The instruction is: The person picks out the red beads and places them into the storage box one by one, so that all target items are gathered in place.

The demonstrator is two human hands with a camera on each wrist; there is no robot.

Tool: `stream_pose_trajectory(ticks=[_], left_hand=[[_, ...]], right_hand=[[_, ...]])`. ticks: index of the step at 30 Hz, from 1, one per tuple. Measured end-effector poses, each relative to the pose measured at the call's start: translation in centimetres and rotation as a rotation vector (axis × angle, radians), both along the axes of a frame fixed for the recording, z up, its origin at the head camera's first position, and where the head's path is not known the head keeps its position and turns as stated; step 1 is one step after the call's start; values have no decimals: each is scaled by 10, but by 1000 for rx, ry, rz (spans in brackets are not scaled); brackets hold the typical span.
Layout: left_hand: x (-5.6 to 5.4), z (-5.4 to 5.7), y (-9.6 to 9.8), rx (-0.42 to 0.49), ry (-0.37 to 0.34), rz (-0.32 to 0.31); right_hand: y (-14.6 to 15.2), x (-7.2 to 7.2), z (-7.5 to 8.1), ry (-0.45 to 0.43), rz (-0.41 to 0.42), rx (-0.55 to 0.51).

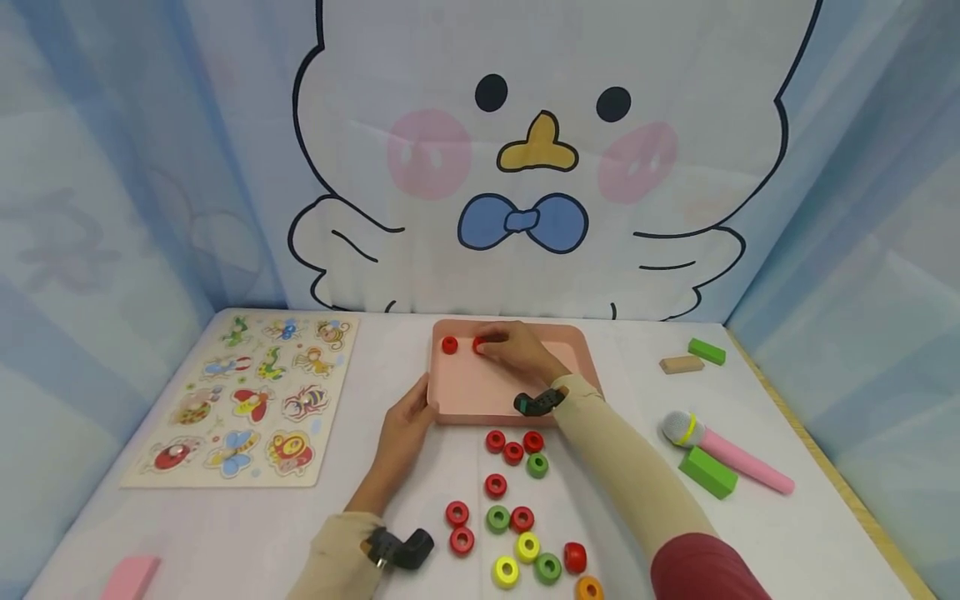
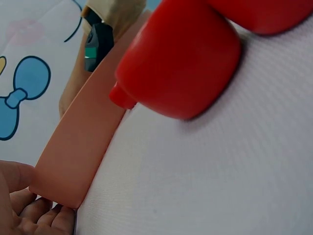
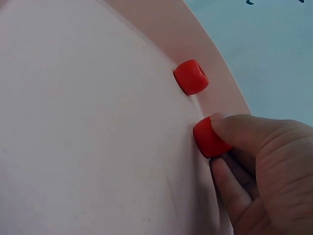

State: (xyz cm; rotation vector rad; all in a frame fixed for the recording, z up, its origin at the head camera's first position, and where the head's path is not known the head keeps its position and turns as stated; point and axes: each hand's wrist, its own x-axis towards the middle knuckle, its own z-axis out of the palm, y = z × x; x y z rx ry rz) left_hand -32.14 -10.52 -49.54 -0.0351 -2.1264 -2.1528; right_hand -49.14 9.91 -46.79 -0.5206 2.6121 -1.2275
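Note:
A pink tray (image 1: 517, 414) lies toward the back of the white table. My right hand (image 1: 517, 350) reaches over it and pinches a red bead (image 3: 211, 138) between thumb and fingers, close to the far wall inside. Beside that bead, a second red bead (image 1: 449, 345) sits in the tray's far left corner. My left hand (image 1: 406, 421) holds the tray at its near left corner, thumb and fingers around the wall, as the left wrist view shows. In front of the tray lie several loose beads, among them a red bead (image 1: 496, 485), a green bead (image 1: 537, 465) and a yellow bead (image 1: 527, 547).
On the left lies a wooden insect puzzle board (image 1: 247, 400). A pink block (image 1: 131, 577) is at the near left. To the right are a toy microphone (image 1: 738, 458), a green block (image 1: 708, 472), a smaller green block (image 1: 707, 351) and a wooden block (image 1: 681, 364). A printed curtain (image 1: 525, 275) hangs behind.

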Motion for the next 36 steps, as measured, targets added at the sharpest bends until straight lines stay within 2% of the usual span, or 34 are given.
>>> stream_pose_trajectory(ticks=[4, 7, 11, 15, 20, 24, 27, 32, 36], left_hand=[[1, -2, 7, -2, 0, -21], [-1, -3, 10, -12, -6, -30], [-2, -4, 10, -43, -42, -25], [-1, -3, 8, -50, -77, -27], [-1, -1, 3, -76, -101, -48], [-2, 2, 0, -95, -107, -45], [-4, 4, -2, -96, -106, -45], [-3, 7, -2, -107, -111, -48], [0, 10, -2, -120, -108, -48]], right_hand=[[10, 6, 0, -39, -12, -22], [16, 10, 6, -14, -21, -1], [27, 18, 19, 33, -23, 15], [43, 36, 35, 44, -23, -13], [68, 75, 45, 56, 1, -88], [89, 117, 44, 57, 91, -127], [106, 152, 38, 40, 155, -141], [128, 206, 23, -70, 234, -180], [136, 239, 14, -155, 272, -221]])
